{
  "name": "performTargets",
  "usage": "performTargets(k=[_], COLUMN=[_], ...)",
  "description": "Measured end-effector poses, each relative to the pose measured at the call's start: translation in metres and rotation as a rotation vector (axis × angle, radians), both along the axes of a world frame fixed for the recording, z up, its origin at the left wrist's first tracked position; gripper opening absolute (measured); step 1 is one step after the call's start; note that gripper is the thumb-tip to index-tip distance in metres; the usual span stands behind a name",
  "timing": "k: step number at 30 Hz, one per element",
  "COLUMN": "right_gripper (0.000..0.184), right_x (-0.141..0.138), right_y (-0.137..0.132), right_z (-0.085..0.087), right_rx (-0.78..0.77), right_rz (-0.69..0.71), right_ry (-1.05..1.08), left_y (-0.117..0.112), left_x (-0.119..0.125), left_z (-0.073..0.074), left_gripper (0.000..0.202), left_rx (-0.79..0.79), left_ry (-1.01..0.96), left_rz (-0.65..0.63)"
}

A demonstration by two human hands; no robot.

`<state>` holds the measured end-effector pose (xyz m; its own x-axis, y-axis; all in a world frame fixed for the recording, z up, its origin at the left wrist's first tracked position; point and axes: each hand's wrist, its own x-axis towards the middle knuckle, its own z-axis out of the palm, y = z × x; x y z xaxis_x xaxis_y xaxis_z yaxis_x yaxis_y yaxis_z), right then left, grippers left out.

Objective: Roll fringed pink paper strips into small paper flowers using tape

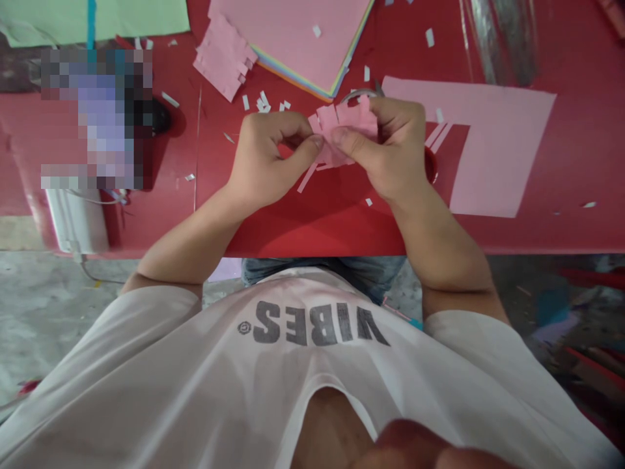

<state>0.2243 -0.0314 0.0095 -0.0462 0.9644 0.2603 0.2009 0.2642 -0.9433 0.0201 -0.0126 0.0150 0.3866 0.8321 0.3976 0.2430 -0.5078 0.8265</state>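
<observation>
Between my two hands is a small piece of pink paper [336,118] with slits cut along its edges, making short tabs. My left hand [273,153] pinches its left edge between thumb and forefinger. On the other side my right hand [390,143] grips the paper, thumb flat on its front and fingers behind. A narrow pink strip [306,178] hangs below the piece. Just behind the paper, scissors [361,95] lie partly hidden. A similar notched pink piece [225,57] rests on the table farther back.
A stack of coloured paper [297,39] lies at the back. To the right is a large pink sheet [502,150] with a cut-out corner. White paper scraps [263,102] dot the red table [312,228]. A white power bank-like box [78,218] with a cable sits at the left edge.
</observation>
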Motion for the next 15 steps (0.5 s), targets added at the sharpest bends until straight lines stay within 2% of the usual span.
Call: performTargets(k=[4,9,15], right_gripper=[0.037,0.034,0.026], right_x=[0.000,-0.001,-0.010], right_y=[0.002,0.002,-0.002], right_z=[-0.001,-0.003,-0.008], right_rx=[0.023,-0.002,-0.034], right_rz=[0.057,0.036,-0.002], right_ry=[0.032,0.022,0.237], left_y=[0.000,0.001,0.000], left_x=[0.001,0.002,0.006], left_z=[0.000,0.001,-0.008], left_gripper=[0.023,0.021,0.021], left_rx=[-0.009,0.018,-0.036], left_ry=[-0.017,-0.031,-0.130], left_rz=[-0.001,0.005,0.091])
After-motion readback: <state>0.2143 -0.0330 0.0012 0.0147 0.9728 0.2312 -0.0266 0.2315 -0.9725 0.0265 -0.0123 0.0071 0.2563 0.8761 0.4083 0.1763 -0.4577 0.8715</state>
